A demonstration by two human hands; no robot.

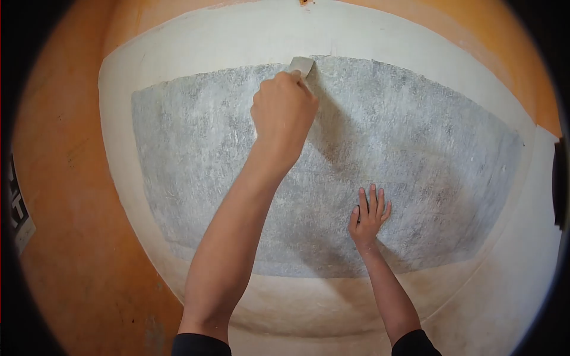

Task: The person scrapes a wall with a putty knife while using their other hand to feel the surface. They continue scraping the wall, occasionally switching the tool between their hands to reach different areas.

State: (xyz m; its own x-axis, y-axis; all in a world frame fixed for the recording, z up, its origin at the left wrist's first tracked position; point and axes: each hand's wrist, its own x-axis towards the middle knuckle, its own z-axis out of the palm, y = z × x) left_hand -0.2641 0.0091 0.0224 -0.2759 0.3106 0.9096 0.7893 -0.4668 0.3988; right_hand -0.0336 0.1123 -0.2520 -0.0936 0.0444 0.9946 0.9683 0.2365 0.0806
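Observation:
My left hand (285, 113) is raised, with its fingers wrapped around a scraper (303, 64). The handle is hidden in the fist. A flat metal blade sticks out above it, at the upper edge of a rough grey patch (214, 160) on the wall. Lower and to the right, my right hand (368, 219) lies on the same patch with its fingers spread and nothing in it. Mottled grey and white streaks cover the patch, and shadows of both arms fall across it.
A smooth white band (237, 41) surrounds the grey patch. Orange wall (65, 178) shows on the left and at the top corners. At the left edge is a black-and-white lettered sign (21, 207). A dark object (559, 184) stands at the right edge.

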